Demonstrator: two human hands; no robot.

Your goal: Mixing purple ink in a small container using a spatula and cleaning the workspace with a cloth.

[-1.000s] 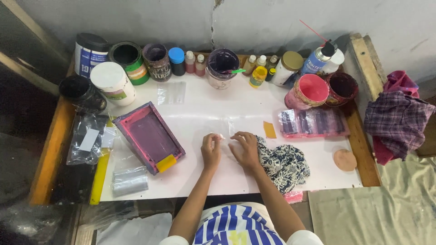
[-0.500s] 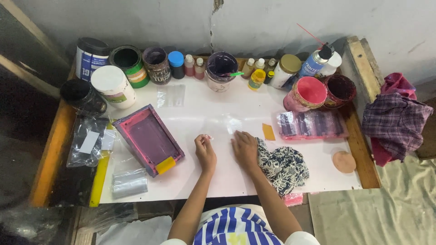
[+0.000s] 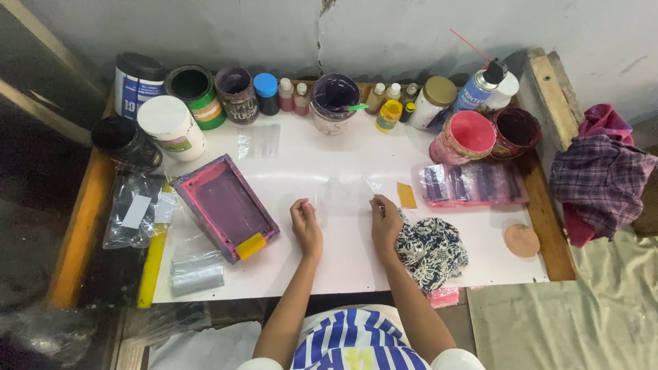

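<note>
Now farther apart than before: left hand point(image 3: 306, 223) and right hand point(image 3: 385, 220), fingers pinching clear plastic film point(image 3: 343, 194) (flat on worktop point(image 3: 288, 274)).

blue-labelled spray can point(image 3: 474, 91) back right, white-labelled tub point(image 3: 171, 127) left

One view only — a head-worn camera looking almost straight down from well above the white table point(image 3: 356, 164), so there is no second view to share ground with. The far wall runs along twelve o'clock, the wearer's striped shirt point(image 3: 353, 339) at six. It stands far enough off to take in the whole tabletop — jars at twelve, cloth heap point(image 3: 600, 175) at three.
</note>
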